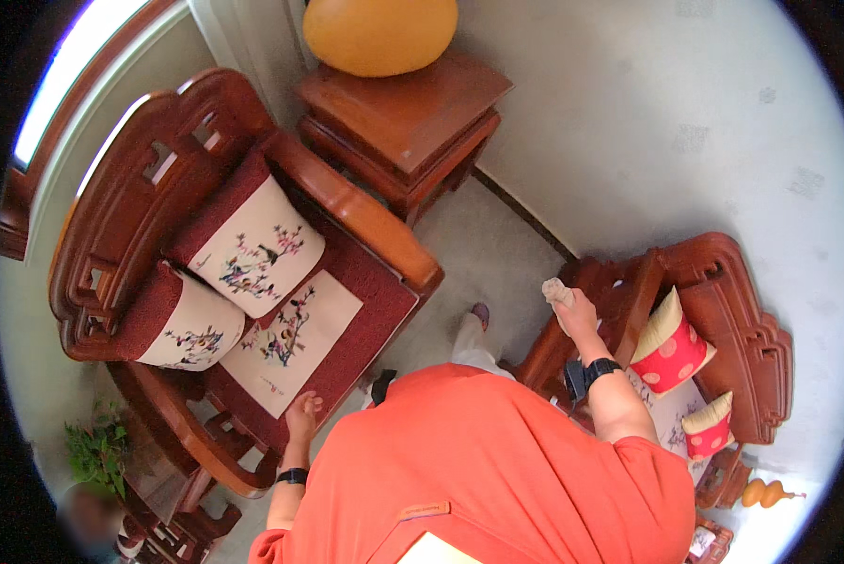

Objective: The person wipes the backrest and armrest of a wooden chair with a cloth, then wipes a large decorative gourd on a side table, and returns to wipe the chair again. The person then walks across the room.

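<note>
My right hand is closed around a crumpled pale cloth, held out near the arm of a carved wooden chair at the right. Beside the front edge of a wooden armchair's maroon seat is my left hand, its fingers loosely curled; no object shows in it. On that seat lie two cushions, a rear one and a front one, both with embroidered birds and blossoms, and a matching cream seat panel. Each wrist wears a dark band.
A wooden side table bears a large yellow-orange rounded object at the top. Red and cream cushions rest on the right chair. A leafy plant and a person are at the lower left. Grey floor runs between the chairs.
</note>
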`<state>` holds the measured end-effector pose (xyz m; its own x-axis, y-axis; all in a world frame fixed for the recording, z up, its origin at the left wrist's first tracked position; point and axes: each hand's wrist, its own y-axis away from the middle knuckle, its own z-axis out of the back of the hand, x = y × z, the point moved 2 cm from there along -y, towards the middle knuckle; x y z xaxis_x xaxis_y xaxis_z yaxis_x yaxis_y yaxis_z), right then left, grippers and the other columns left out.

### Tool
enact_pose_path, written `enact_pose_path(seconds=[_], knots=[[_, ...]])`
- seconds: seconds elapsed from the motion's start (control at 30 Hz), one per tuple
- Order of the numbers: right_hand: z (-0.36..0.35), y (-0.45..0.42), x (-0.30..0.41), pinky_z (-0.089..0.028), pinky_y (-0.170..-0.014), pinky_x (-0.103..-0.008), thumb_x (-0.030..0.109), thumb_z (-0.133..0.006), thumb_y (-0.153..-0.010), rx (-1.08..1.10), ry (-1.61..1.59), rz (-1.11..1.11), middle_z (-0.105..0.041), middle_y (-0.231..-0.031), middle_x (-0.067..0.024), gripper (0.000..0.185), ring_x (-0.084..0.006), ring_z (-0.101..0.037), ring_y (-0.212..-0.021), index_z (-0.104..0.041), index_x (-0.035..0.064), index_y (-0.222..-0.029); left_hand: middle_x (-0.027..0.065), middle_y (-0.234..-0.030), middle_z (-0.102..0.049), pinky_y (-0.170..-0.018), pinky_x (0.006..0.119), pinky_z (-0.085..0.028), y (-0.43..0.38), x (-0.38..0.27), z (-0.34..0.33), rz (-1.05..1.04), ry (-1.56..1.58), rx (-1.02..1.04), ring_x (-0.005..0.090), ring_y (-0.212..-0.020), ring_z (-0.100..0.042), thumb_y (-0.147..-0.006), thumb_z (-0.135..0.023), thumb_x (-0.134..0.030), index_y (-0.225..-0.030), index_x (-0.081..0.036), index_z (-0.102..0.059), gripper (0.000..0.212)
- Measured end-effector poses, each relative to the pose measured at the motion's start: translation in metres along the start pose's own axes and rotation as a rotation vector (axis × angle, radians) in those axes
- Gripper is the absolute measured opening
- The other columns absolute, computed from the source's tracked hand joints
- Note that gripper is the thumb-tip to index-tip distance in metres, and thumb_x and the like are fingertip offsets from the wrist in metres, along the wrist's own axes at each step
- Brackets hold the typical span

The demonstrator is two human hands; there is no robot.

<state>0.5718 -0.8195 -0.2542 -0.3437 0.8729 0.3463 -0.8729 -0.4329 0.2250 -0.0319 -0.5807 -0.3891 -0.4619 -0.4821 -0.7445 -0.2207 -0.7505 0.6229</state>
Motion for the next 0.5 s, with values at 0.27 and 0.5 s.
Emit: enact_pose_path(seconds=[0.27,0.5], knots=[[0.027,-0.152,-0.058,-0.049,-0.084,-0.0391,0.028,-0.069,-0.077,0.175,-0.406,0.071,-0.065,-0.11,-0.0189,0.048,-0.0329,-0.063,-0.1,-0.059,0.004,-0.118,0.0113,-0.094,-0.072,-0.08,0.028,-0.052,-0.064,-0.198,-0.156,-0.407,-0.046,-0.126,0.0172,-0.089,-0.068,-0.096,-0.049,-0.013,-0.115,0.004,-0.062,0.029],[0.092,-0.246,-0.004,-0.049,-0.083,-0.0371,0.027,-0.071,-0.076,0.477,-0.483,0.208,-0.067,-0.103,-0.0116,0.044,-0.0232,-0.063,-0.093,-0.062,0.0039,-0.112,0.0122,-0.101,-0.07,-0.086,0.031,-0.049,-0.071,-0.334,-0.261,-0.45,-0.352,-0.144,0.0186,-0.098,-0.065,-0.096,-0.053,-0.022,-0.114,-0.002,-0.064,0.03]])
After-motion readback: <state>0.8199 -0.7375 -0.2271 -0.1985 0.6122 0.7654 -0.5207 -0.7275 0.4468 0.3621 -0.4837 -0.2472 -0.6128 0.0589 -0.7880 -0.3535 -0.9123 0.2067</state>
